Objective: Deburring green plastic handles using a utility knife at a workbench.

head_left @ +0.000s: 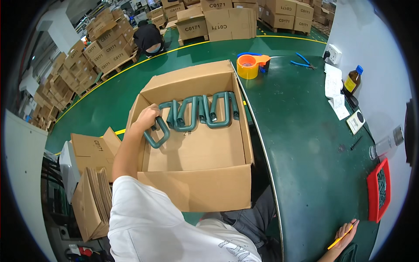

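Observation:
My left hand is inside an open cardboard box, closed around a dark green bent tube at the box's left side. Several more green bent tubes stand in a row along the far part of the box. Cardboard shows bare in the near part of its bottom. Far to the right, over the near end of the green tabletop, my right hand grips a thin yellow pen-like stick. Beside that hand, a dark green curved piece is partly cut off by the picture's edge.
The green table holds an orange tape dispenser, blue-handled pliers, papers, a brown bottle and a red bin of small green parts. Folded cartons stand left. A person crouches near stacked boxes.

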`<state>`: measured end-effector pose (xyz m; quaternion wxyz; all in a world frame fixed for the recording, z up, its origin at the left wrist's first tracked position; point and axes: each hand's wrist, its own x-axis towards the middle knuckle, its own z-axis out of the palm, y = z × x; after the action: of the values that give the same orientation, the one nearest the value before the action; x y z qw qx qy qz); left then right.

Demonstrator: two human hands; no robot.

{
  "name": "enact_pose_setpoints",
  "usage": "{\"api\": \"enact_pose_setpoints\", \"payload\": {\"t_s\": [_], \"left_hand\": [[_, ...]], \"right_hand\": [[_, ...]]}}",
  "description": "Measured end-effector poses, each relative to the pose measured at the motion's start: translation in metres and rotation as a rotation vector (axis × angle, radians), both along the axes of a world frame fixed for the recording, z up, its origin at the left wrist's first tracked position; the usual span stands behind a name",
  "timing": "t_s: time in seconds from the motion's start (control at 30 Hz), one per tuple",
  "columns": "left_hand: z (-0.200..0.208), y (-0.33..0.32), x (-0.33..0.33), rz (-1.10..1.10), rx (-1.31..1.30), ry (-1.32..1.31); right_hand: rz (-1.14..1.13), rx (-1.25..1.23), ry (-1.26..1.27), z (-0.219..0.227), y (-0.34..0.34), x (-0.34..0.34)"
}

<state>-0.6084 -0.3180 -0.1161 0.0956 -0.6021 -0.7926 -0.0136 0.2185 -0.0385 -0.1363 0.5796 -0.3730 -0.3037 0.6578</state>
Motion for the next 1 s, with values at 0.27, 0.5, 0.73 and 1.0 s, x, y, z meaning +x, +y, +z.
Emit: {"api": "enact_pose_setpoints", "payload": {"t_s": [0.27,0.5,0.73,1.0], "left_hand": [[-0.038,0.003,0.046,0.764,0.095,-0.08],[-0.078,-0.044,0.073,0.75,-0.226,-0.265],[-0.097,-0.016,0.031,0.737,-0.022,-0.135],[-0.072,0.0,0.038,0.678,0.321,-0.098]], "right_hand": [[-0.018,0.033,-0.025,-0.001,-0.002,0.0],[-0.019,0.008,-0.04,0.002,-0.002,-0.012],[-0.117,0.012,-0.149,0.008,-0.012,-0.009],[-0.026,0.315,-1.305,0.084,-0.052,-0.053]]}}
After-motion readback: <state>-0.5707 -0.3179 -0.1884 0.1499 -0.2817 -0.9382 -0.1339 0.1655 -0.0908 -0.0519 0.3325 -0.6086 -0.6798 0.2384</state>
